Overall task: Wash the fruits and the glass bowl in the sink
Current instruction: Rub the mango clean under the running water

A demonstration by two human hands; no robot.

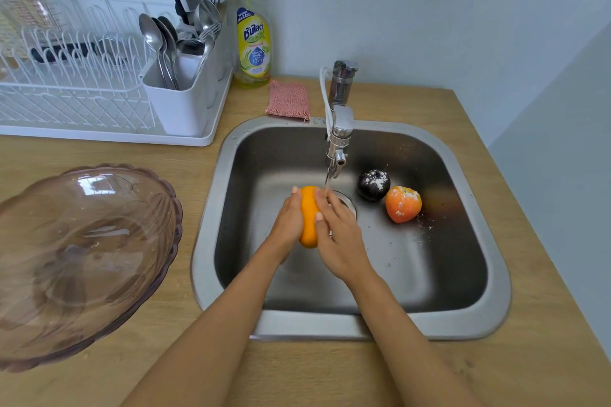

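An orange fruit (309,218) is held between my left hand (287,223) and my right hand (340,238) over the steel sink (211,208), just below the tap (339,142), from which water runs. Both palms press on its sides. A dark fruit (373,184) dusted with white powder lies at the back of the basin. Beside it on the right sits an orange-red fruit (403,204), also powdered. The pinkish glass bowl (82,261) stands on the wooden counter left of the sink.
A white dish rack (82,86) with a cutlery holder (178,89) of spoons stands at the back left. A dish soap bottle (253,40) and a pink scrub cloth (288,99) sit behind the sink. Walls close off the back and right.
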